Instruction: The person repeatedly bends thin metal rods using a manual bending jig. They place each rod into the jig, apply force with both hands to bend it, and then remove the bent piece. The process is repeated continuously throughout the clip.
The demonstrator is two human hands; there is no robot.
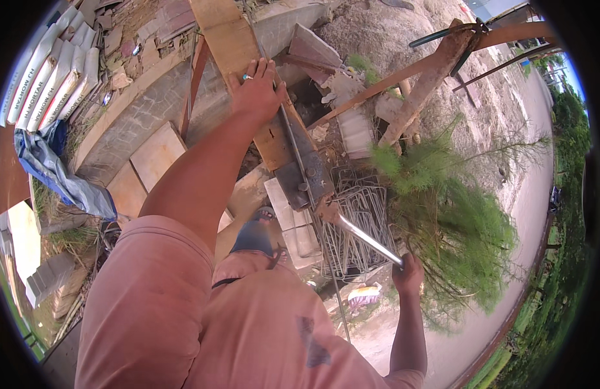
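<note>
My left hand (258,91), with a ring on one finger, lies over a long wooden plank (225,29). Its fingers hold a thin steel rod (290,136) against the plank, the thumb on the rod's right side. Along the plank the rod passes a dark metal plate (318,175) with round pegs, then hangs on past its near end. At the right, my right hand (409,273) is closed round the dark end of a shiny metal lever (371,240). The lever's rusty head (329,211) sits at the plate, close to the rod; their exact contact is unclear.
Bent steel stirrups (355,227) are heaped below the lever. Green feathery branches (449,227) spread at right. Timber braces (420,91) cross behind. White sacks (57,74) stack at far left, beside a low block wall (128,123). My sandalled foot (264,223) is below the plank.
</note>
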